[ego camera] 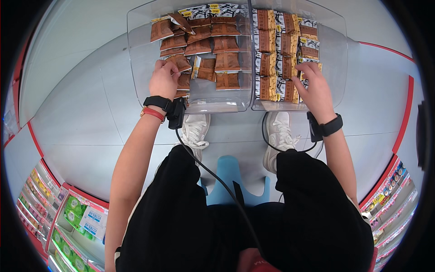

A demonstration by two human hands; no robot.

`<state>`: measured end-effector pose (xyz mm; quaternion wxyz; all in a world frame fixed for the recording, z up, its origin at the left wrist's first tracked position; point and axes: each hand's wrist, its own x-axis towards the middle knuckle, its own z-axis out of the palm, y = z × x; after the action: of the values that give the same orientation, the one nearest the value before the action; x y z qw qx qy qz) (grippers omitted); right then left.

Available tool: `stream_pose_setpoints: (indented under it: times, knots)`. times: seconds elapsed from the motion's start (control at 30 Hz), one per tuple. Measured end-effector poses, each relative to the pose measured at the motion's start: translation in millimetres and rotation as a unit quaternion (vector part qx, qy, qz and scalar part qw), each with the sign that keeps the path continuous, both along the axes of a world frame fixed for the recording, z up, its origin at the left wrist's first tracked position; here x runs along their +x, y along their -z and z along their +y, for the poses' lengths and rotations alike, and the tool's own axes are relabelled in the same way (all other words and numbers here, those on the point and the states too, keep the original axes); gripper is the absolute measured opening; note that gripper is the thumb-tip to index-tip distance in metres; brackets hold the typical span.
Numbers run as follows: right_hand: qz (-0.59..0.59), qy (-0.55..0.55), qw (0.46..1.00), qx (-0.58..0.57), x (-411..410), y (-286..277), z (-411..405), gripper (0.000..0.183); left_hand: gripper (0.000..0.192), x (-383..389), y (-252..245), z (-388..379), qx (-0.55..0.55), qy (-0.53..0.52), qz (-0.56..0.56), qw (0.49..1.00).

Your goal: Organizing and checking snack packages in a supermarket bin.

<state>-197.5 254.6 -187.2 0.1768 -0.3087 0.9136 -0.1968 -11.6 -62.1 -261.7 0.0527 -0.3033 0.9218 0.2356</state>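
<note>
My left hand point(164, 78) pinches the edge of a brown snack packet point(180, 63) at the left side of the left clear plastic bin point(217, 105). Around it lie more brown packets in loose rows, and one small packet point(205, 69) sits turned on its side close by. My right hand point(314, 86) is over the right clear plastic bin point(334, 68), thumb and fingers apart. Its fingertips are at the edge of a brown, white and yellow packet point(285, 66); whether they touch it I cannot tell. Upright columns of such packets fill that bin's left and middle.
The bins stand side by side on a grey tiled floor point(108, 112), just beyond my white shoes point(280, 127). Beneath me is a blue plastic stool point(228, 176). A black cable point(217, 178) runs from my left wrist device. Stocked store shelves point(78, 231) stand at both lower sides.
</note>
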Motion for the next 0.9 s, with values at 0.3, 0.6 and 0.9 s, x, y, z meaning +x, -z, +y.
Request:
stream_pose_setpoints:
  times: [0.3,0.6,0.9]
  knots:
    - [0.001,0.001,1.000,0.006,0.2,1.7,2.6,0.021,0.010,-0.4,-1.2,0.4,-0.003,0.001,-0.007,1.000]
    - [0.000,-0.001,1.000,0.001,0.2,1.9,1.4,0.021,0.010,-0.3,-1.1,0.6,-0.006,0.001,-0.006,1.000]
    - [-0.003,0.000,1.000,-0.004,0.7,-5.9,5.8,0.020,0.009,0.2,-4.0,2.1,-0.007,-0.002,-0.015,1.000]
